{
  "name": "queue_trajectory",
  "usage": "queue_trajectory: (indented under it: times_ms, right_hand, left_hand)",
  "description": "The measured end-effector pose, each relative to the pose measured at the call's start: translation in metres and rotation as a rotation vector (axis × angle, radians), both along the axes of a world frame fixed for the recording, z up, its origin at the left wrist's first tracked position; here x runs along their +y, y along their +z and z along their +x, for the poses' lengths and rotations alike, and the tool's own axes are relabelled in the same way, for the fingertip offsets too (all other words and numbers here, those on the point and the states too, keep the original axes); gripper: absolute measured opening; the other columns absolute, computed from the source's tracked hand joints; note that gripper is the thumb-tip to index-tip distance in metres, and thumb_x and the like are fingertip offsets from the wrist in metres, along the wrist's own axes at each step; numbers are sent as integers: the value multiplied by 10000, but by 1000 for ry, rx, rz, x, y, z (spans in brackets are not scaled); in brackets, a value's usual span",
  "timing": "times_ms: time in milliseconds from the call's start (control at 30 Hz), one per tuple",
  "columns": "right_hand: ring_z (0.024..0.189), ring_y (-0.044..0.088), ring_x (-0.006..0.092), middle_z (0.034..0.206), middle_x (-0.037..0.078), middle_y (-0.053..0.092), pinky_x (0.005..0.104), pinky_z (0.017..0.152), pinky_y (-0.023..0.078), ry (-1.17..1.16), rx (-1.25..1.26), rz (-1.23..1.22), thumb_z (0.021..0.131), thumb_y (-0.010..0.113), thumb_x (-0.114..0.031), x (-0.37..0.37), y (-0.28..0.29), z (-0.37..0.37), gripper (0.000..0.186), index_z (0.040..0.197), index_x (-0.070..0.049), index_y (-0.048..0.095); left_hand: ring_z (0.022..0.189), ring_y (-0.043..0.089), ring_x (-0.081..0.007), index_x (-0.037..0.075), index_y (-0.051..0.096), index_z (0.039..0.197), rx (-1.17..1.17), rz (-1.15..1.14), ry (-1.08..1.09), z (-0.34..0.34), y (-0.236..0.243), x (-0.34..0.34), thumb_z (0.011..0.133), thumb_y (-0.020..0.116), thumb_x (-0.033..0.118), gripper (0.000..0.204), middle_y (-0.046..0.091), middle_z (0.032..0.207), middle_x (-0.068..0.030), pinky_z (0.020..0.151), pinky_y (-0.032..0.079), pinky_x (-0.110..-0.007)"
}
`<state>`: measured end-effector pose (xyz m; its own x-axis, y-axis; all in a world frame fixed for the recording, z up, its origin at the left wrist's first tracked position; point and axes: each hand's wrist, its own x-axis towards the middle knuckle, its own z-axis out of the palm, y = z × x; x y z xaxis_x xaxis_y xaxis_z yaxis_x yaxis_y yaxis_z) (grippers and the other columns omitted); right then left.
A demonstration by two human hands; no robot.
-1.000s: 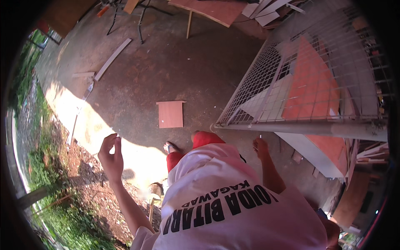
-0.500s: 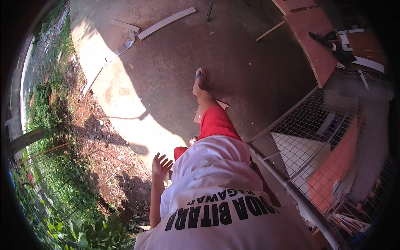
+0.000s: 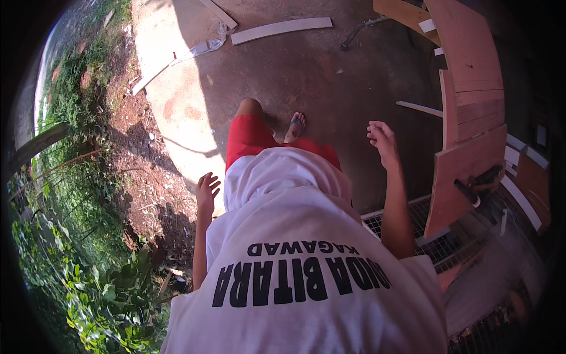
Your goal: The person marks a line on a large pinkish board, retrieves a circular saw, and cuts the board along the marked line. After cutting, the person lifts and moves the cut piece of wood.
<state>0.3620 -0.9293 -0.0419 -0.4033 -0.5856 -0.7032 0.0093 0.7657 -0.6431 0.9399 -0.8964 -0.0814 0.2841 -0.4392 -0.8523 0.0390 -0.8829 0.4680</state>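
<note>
Beside my left hip hangs my left hand, fingers apart and nothing in it. Out in front and to the right, my right hand is held over the shaded floor with its fingers loosely curled and apart, holding nothing. The right hand is nearest to the reddish wooden panels at the right, but does not touch them. Between my arms are my white shirt with dark lettering and red shorts. One sandalled foot shows ahead on the concrete.
Long pale wood strips lie ahead on the concrete floor. A thin stick juts from the panels. A dark tool rests on the panel. Wire mesh stands at right; leafy plants and reddish soil line the left.
My right hand has come into view at the right. The wood strips and panels have shifted in the picture as I walk. My other leg is now forward, and my left hand stays open.
</note>
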Motion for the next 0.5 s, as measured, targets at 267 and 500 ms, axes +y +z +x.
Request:
queue_trajectory:
  times_ms: [267, 500]
  right_hand:
    - [900, 657, 162, 954, 73, 704, 329, 830, 514, 311, 95, -41, 954, 656, -222, -234, -7, 6, 268, 1128, -19, 680]
    - [914, 699, 277, 955, 155, 721, 385, 833, 529, 617, 215, -189, 898, 690, -162, -480, -1, 72, 161, 938, -10, 726]
  left_hand:
    - [1057, 662, -245, 75, 590, 1261, -60, 253, -579, -9, -87, -67, 981, 564, 308, 364, 672, 1212, -107, 866, 514, -407]
    - [1019, 669, -271, 75, 600, 1196, 73, 36, -319, 29, -141, -477, 939, 574, 236, 304, 677, 1178, -102, 828, 515, -411]
